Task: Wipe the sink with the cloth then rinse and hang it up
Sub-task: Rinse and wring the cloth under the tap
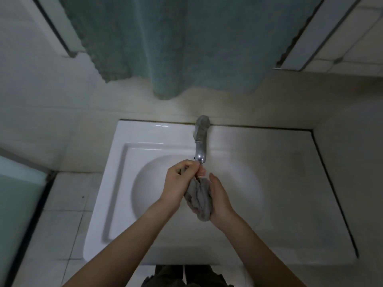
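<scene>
A white sink (116, 183) with a round basin lies below me. A chrome tap (200, 141) reaches out from the back rim over the basin. Under its spout I hold a bunched grey cloth (199, 198) over the bowl. My left hand (178, 181) pinches the cloth's upper end right at the spout. My right hand (219, 198) cups the hanging lower part from the right side. I cannot tell whether water is running.
A teal towel (186, 42) hangs on the wall above the tap. A pale counter (290, 183) extends right of the basin. White floor tiles (62, 214) lie to the left, beside a frosted glass panel (14, 204). My dark trousers (186, 276) show at the bottom.
</scene>
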The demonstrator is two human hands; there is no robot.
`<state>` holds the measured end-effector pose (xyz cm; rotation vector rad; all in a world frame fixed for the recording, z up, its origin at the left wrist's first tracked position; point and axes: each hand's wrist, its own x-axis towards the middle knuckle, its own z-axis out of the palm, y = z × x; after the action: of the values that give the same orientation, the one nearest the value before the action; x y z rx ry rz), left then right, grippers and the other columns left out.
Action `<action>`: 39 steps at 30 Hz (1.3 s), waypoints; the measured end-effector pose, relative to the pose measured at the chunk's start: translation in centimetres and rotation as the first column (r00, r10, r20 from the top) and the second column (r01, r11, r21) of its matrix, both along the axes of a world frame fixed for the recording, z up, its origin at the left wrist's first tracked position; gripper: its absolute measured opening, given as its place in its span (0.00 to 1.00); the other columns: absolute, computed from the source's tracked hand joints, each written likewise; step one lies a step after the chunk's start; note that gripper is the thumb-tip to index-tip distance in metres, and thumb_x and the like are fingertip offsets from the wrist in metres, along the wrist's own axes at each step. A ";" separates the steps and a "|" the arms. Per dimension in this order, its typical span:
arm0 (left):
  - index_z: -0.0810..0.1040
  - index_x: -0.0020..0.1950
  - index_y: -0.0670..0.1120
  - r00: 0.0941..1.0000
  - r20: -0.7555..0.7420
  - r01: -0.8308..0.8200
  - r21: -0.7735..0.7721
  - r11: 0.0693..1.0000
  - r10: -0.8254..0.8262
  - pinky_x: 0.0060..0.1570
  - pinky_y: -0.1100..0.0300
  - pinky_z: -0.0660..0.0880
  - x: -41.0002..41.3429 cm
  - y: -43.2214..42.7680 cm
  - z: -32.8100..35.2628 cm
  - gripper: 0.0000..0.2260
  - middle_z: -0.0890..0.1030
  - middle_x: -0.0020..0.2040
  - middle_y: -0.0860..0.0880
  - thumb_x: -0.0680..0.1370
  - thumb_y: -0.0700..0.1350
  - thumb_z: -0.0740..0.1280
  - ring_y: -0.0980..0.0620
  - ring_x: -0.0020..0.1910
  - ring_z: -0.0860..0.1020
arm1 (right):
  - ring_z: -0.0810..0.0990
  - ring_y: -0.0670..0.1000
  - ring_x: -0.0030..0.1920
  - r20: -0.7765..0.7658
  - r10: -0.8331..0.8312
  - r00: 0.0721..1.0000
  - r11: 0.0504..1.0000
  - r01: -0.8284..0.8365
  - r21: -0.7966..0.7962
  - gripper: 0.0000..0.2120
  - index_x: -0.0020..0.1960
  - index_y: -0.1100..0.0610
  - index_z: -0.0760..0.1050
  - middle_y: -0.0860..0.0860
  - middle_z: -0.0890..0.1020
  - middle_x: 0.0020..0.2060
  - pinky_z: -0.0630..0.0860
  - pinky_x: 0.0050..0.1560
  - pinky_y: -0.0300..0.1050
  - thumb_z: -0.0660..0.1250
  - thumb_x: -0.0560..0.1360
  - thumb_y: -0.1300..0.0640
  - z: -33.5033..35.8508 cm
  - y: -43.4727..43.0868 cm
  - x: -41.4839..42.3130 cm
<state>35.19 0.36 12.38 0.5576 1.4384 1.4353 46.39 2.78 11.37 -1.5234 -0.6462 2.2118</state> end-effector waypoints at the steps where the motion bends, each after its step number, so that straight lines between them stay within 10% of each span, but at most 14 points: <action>1: 0.82 0.37 0.40 1.000 -0.015 -0.004 0.011 1.000 0.005 0.44 0.62 0.78 0.6 0.1 0.8 0.15 0.84 0.36 0.43 0.79 0.47 0.67 0.50 0.38 0.82 | 0.85 0.50 0.34 0.014 -0.025 1.000 0.999 0.024 0.041 0.25 0.46 0.57 0.81 0.53 0.86 0.34 0.78 0.32 0.37 0.50 0.82 0.43 0.4 0.0 -0.2; 12: 0.61 0.20 0.51 0.912 0.198 -0.331 -0.164 0.929 0.360 0.29 0.59 0.66 3.2 0.8 0.7 0.23 0.63 0.19 0.51 0.74 0.43 0.61 0.52 0.21 0.63 | 0.64 0.48 0.25 0.223 -0.222 0.949 0.872 0.091 0.481 0.21 0.24 0.51 0.60 0.47 0.66 0.20 0.61 0.30 0.41 0.58 0.75 0.60 -0.9 -1.3 -1.4; 18: 0.63 0.20 0.48 0.796 0.297 -0.382 -0.430 0.818 0.528 0.32 0.57 0.65 3.1 0.3 -3.8 0.20 0.63 0.19 0.48 0.73 0.41 0.60 0.48 0.23 0.63 | 0.68 0.43 0.23 0.362 -0.227 0.904 0.839 -0.008 0.544 0.26 0.21 0.49 0.64 0.43 0.70 0.18 0.65 0.29 0.40 0.57 0.78 0.61 -4.1 -2.6 -1.4; 24: 0.66 0.28 0.46 0.822 0.502 -0.089 -0.353 0.931 0.269 0.37 0.56 0.70 0.9 -1.2 -5.4 0.20 0.69 0.24 0.48 0.80 0.46 0.63 0.50 0.28 0.69 | 0.83 0.53 0.33 0.305 0.033 0.952 0.925 -0.145 0.352 0.24 0.39 0.58 0.80 0.55 0.84 0.33 0.73 0.27 0.39 0.54 0.82 0.48 -4.0 -3.1 0.2; 27: 0.79 0.42 0.48 0.913 0.409 0.121 -0.261 0.958 -0.004 0.42 0.56 0.78 -0.9 -1.6 -4.0 0.08 0.80 0.39 0.48 0.76 0.51 0.68 0.51 0.38 0.79 | 0.85 0.48 0.38 0.198 -0.008 0.980 0.922 -0.069 0.380 0.22 0.42 0.54 0.82 0.49 0.86 0.35 0.78 0.33 0.35 0.52 0.83 0.51 -2.1 -1.9 1.6; 31: 0.77 0.61 0.53 0.864 0.354 0.462 -0.281 0.841 -0.357 0.47 0.51 0.82 -2.6 -1.9 -2.0 0.17 0.86 0.53 0.47 0.74 0.52 0.74 0.44 0.51 0.84 | 0.82 0.44 0.38 0.170 -0.046 0.984 0.835 -0.056 0.548 0.17 0.44 0.54 0.80 0.45 0.85 0.35 0.76 0.37 0.32 0.55 0.81 0.63 0.6 -0.3 3.2; 39: 0.77 0.48 0.45 0.891 -0.271 0.378 0.001 0.926 -0.364 0.47 0.58 0.76 -3.5 -2.5 0.8 0.10 0.81 0.43 0.47 0.72 0.35 0.74 0.53 0.43 0.79 | 0.79 0.41 0.43 0.383 -0.099 0.918 0.586 -0.257 0.769 0.12 0.54 0.54 0.77 0.50 0.81 0.45 0.73 0.43 0.27 0.58 0.80 0.67 3.9 1.2 5.2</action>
<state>31.71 -2.12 13.17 1.0354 1.4056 1.1236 51.63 4.00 15.30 -1.3860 -1.6162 1.2585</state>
